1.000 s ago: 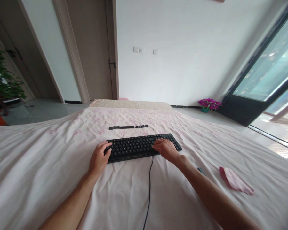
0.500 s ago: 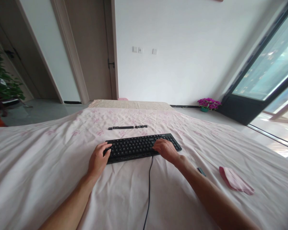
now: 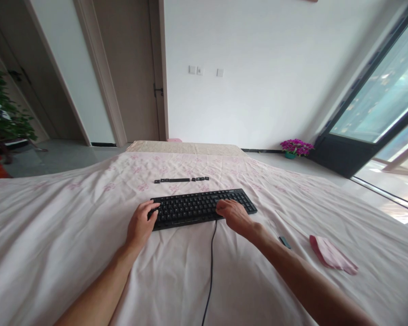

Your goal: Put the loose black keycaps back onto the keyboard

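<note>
A black keyboard lies at a slight slant on the pale pink bedsheet. Its bottom row shows a bare strip without keycaps. My left hand grips the keyboard's left end, thumb on the near side and fingers over the top. My right hand is closed over the keys right of the middle, fingertips pinched down on the keyboard; what they pinch is hidden. Beyond the keyboard several loose black keycaps, with a long spacebar among them, lie in a row. A black cable runs from the keyboard toward me.
To the right of my right forearm lie a small dark flat object and a folded pink cloth. The flowered sheet has creases. Past the bed stand a pot of magenta flowers and a leafy plant.
My right hand has shifted very slightly down and stays pinched on the keyboard. My left hand keeps its grip. The view has moved a little.
</note>
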Action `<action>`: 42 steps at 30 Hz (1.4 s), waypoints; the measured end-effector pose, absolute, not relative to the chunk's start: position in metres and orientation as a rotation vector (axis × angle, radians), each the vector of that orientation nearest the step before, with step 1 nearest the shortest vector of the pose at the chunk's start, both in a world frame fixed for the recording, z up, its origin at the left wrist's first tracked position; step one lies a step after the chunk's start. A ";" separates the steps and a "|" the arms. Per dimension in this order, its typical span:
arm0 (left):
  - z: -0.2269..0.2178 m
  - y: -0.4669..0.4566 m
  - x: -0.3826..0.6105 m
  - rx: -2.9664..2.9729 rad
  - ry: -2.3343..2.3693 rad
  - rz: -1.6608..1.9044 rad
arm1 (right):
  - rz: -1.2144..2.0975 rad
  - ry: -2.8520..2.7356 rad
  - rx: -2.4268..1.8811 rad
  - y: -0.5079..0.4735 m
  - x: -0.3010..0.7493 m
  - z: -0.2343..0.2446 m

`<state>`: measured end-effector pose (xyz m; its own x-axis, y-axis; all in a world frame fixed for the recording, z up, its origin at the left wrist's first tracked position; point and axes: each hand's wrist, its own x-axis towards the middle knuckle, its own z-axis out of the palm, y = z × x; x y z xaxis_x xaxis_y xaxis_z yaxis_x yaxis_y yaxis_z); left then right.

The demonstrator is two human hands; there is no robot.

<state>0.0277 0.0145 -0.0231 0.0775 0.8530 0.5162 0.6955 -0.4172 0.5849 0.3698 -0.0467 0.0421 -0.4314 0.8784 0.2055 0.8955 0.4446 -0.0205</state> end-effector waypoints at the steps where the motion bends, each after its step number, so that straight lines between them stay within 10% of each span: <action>1: -0.023 0.014 0.028 2.160 1.579 1.253 | -0.082 -2.479 -1.543 -0.046 0.373 0.042; 22: -0.015 0.008 0.030 2.173 1.726 1.071 | -0.169 -1.355 -2.050 -0.051 0.458 -0.015; 42: -0.022 0.005 0.037 2.321 1.701 1.061 | -0.285 -2.250 -1.513 -0.085 0.357 0.028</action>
<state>0.0366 0.0048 -0.0223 0.1466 0.8642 0.4814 0.8127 -0.3827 0.4395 0.3574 -0.0848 0.0278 -0.3254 0.8348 0.4440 0.9191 0.3896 -0.0588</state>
